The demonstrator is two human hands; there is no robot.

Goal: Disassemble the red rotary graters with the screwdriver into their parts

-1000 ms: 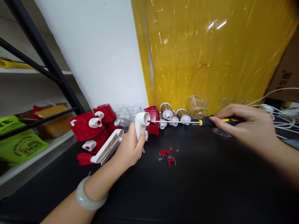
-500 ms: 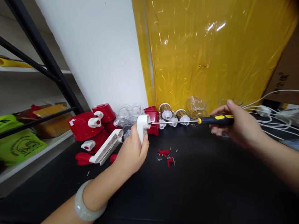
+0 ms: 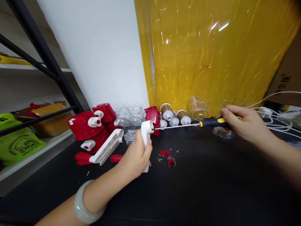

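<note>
My left hand (image 3: 136, 153) is closed around a white plastic crank handle (image 3: 146, 129), held upright with its round socket facing right. In my right hand (image 3: 244, 121) is a screwdriver (image 3: 213, 122) with a black and yellow grip, its long shaft lying nearly level. The screwdriver's tip meets the socket's opening; whether it sits on a screw inside is hidden. On the black table below lie small red plastic pieces (image 3: 165, 153) among several loose screws (image 3: 175, 164). Left of my left hand rests another white handle (image 3: 108, 147) with a red grip (image 3: 84, 158).
Red grater bodies (image 3: 84, 125) stand stacked at the left. Along the wall are clear plastic cups (image 3: 129, 114), metal grater drums (image 3: 167, 111) and a clear container (image 3: 198, 108). White cables (image 3: 279, 122) lie at the right. A black-framed shelf (image 3: 44, 53) borders the left side.
The white handle has shifted slightly right and down, showing more of its lower end. My right hand has changed its hold on the screwdriver, with its fingers now over the grip.
</note>
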